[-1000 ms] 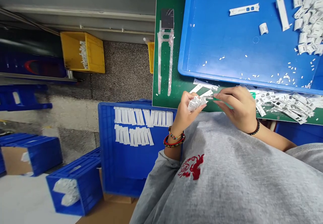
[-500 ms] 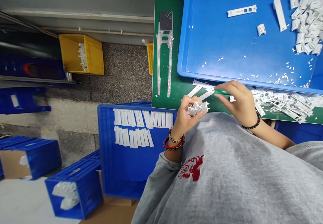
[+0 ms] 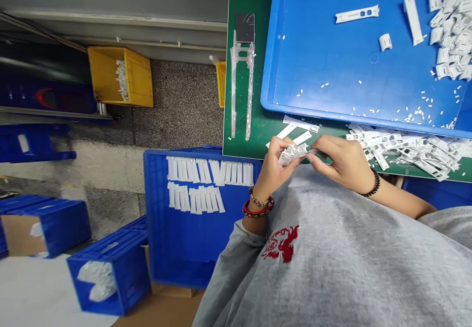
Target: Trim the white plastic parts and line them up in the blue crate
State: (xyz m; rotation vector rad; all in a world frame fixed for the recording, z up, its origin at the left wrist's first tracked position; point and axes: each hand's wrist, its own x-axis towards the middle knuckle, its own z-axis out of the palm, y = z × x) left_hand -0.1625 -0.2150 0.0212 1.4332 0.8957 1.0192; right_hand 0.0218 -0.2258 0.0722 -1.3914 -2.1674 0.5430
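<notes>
My left hand (image 3: pixel 273 163) is closed around a small bunch of white plastic strips (image 3: pixel 292 154), their ends sticking out towards my right hand. My right hand (image 3: pixel 341 163) pinches a slim green-handled tool (image 3: pixel 323 156), mostly hidden by the fingers. Its thin greyish tip reaches the ends of the held strips; whether it is a blade I cannot tell. Just beyond my hands, a few loose white strips (image 3: pixel 300 123) lie on the green table (image 3: pixel 241 147). A heap of white slotted parts (image 3: pixel 413 150) lies to the right of my right hand.
A large blue tray (image 3: pixel 332 66) on the table holds two long white parts, piled short white pieces (image 3: pixel 455 37) and scattered tiny chips. Lower left, a blue crate (image 3: pixel 184 238) contains two rows of white strips (image 3: pixel 195 199). A yellow bin (image 3: pixel 138 78) stands farther off.
My right hand has come down and left, from the loose strips on the table to the bunch in my left hand, bringing the tool's tip to it. My left hand stays nearly in place.
</notes>
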